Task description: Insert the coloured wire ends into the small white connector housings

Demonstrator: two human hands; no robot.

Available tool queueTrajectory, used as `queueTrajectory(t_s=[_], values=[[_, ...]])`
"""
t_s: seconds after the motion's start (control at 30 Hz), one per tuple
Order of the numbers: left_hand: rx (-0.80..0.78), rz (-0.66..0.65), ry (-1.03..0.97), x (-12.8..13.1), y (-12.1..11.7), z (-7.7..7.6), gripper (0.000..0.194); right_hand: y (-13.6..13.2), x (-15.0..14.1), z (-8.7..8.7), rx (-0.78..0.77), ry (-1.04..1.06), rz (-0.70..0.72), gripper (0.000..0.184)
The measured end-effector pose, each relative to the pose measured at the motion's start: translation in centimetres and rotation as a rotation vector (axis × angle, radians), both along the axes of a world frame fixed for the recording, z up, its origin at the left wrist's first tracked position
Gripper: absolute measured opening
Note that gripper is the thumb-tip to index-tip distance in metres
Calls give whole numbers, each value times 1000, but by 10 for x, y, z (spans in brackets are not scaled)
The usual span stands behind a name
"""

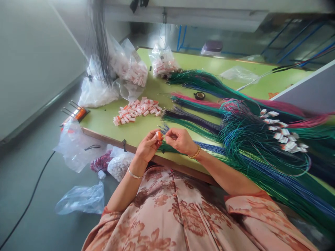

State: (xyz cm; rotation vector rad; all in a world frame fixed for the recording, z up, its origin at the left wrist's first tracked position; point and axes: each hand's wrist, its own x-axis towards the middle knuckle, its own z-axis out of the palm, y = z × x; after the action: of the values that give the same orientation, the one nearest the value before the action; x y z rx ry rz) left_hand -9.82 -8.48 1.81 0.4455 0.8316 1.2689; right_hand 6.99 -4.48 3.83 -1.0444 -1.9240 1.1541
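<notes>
Connector (158,135), small, orange-white, light and rigid: pinched by left hand (148,146) at bench (104,120) near edge; grip its sides. Right hand (180,140) fingertips closed on thin, limp blue wire (164,129).

A: Table (146,127) at twelve o'clock: light green. The connector (158,135) is orange and white.

B: Wires (261,164) at two o'clock run green, blue, purple, pink. Pile (137,111) at eleven: white and orange-red.

A: Dress (183,216) at six is peach with rust flowers; both bangles gold.
</notes>
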Motion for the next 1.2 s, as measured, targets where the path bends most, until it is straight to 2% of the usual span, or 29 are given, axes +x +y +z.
queueTrajectory(t_s=[0.4, 0.67, 0.87, 1.1, 1.2], values=[[18, 29, 66, 3, -2, 0, 31, -6, 0, 7, 114, -122, -53, 14], [62, 154, 223, 18, -5, -2, 34, -9, -5, -1, 162, -105, -43, 16], [38, 205, 251, 19, -5, -1, 34, -6, -2, -6, 157, -130, 49, 16], [38, 229, 341, 21, -20, -3, 31, -25, -11, -9, 251, -289, 37, 13], [21, 181, 344, 17, -24, -4, 32, -17, -5, -7, 208, -291, 143, 15]])
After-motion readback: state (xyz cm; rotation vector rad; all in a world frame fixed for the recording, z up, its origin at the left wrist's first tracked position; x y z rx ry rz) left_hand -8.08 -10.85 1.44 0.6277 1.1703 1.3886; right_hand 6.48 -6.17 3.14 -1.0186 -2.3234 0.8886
